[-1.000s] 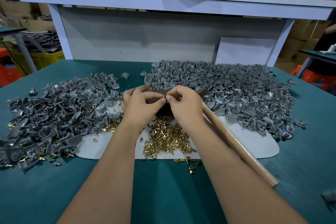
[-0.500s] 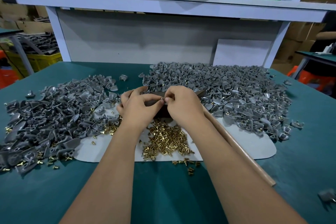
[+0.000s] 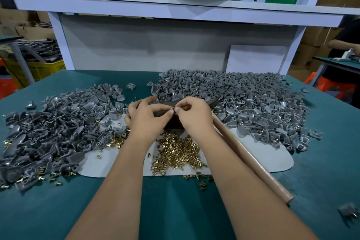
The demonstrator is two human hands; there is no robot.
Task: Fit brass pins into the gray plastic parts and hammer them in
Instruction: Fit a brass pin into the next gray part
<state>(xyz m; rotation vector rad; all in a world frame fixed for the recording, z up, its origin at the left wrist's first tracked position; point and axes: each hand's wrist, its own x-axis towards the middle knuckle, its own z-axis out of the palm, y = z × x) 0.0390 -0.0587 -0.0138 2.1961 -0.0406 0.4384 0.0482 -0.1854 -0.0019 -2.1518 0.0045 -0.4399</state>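
At bench centre: pin fitting in hand.
A part, mostly hidden, is pinched between left hand (image 3: 149,118) and right hand (image 3: 191,116); brass pins (image 3: 175,152) heaped at 6 o'clock; hammer (image 3: 251,159) must be taken next.

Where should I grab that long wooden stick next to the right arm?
Probably near the free end of the wooden handle, the end closest to you. It lies bare on the table there, while its far end runs under the right hand and the gray parts. Come down from above and wrap your fingers round it.
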